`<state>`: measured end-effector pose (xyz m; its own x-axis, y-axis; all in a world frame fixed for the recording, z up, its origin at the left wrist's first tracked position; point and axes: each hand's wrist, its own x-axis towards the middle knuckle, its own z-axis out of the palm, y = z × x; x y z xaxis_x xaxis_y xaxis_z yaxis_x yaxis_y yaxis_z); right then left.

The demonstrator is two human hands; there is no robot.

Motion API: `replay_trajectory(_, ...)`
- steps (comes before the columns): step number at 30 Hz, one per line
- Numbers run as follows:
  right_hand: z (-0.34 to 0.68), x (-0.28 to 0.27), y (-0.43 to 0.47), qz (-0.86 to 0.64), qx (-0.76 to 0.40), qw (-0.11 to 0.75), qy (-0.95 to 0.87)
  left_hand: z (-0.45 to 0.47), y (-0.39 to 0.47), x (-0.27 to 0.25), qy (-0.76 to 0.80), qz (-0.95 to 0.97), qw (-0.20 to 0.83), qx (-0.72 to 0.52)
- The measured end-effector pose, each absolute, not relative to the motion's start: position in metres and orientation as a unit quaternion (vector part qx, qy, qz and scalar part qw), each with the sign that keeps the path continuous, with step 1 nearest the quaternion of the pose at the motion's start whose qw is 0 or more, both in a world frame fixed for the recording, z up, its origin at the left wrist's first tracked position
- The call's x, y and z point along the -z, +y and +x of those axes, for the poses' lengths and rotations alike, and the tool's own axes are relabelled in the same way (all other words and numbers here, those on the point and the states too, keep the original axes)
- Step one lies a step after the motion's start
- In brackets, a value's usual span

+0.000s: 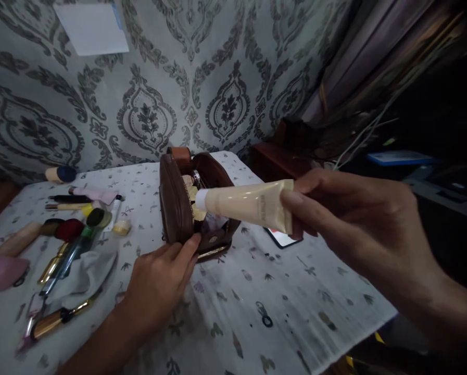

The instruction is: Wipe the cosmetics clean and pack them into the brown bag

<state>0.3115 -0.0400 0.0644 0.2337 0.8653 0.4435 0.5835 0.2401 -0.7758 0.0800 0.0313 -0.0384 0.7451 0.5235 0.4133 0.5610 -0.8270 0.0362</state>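
Note:
My right hand (346,219) pinches the flat end of a beige cream tube (249,204) and holds it level, its white cap pointing left into the mouth of an open brown leather pouch (176,208). My left hand (159,284) rests on the table, fingertips touching the pouch's front edge by the zip. Small items show inside the pouch, too dim to name.
The table carries a white printed cloth (280,307). Several cosmetics lie at the left: gold tubes (57,320), a green pen-like stick (77,247), a red compact (69,228), a pink case (1,271), a grey cloth (87,276). A phone (284,238) lies behind the tube.

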Motion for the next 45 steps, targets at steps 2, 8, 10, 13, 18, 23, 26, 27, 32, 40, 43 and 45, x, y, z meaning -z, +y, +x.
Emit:
replay_trajectory(2,0.313,-0.067,-0.026,-0.590,-0.171,0.458,-0.642,0.079,0.031,0.044,-0.270,-0.933,0.068,0.228)
replay_trajectory(8,0.315,-0.064,0.021,-0.573,-0.360,0.315,-0.665,0.076,0.032,0.056,-0.250,-0.930,0.048,0.264)
replay_trajectory(10,0.312,-0.063,0.035,-0.577,-0.386,0.265,-0.669,0.075,0.034,0.058,-0.239,-0.935,0.033,0.259)
replay_trajectory(13,0.304,-0.061,0.050,-0.596,-0.376,0.185,-0.685,0.073,0.036,0.059,-0.228,-0.941,0.020,0.249)
replay_trajectory(18,0.286,-0.060,0.063,-0.623,-0.367,0.072,-0.687,0.074,0.037,0.059,-0.225,-0.938,0.027,0.262)
replay_trajectory(23,0.277,-0.063,0.067,-0.643,-0.373,0.012,-0.669,0.072,0.038,0.061,-0.225,-0.942,0.028,0.249)
replay_trajectory(26,0.279,-0.060,0.068,-0.639,-0.304,-0.009,-0.707,0.072,0.039,0.062,-0.221,-0.942,0.030,0.249)
replay_trajectory(27,0.281,-0.058,0.068,-0.634,-0.264,-0.012,-0.727,0.072,0.039,0.061,-0.220,-0.942,0.030,0.253)
replay_trajectory(32,0.284,-0.051,0.066,-0.612,-0.149,-0.026,-0.776,0.074,0.039,0.060,-0.213,-0.941,0.033,0.261)
replay_trajectory(40,0.274,-0.060,0.063,-0.625,-0.167,-0.077,-0.759,0.070,0.040,0.063,-0.211,-0.945,0.026,0.248)
replay_trajectory(43,0.276,-0.059,0.064,-0.606,-0.205,-0.072,-0.766,0.069,0.041,0.064,-0.212,-0.947,0.025,0.239)
replay_trajectory(45,0.279,-0.056,0.064,-0.601,-0.229,-0.062,-0.763,0.070,0.041,0.064,-0.214,-0.945,0.028,0.247)
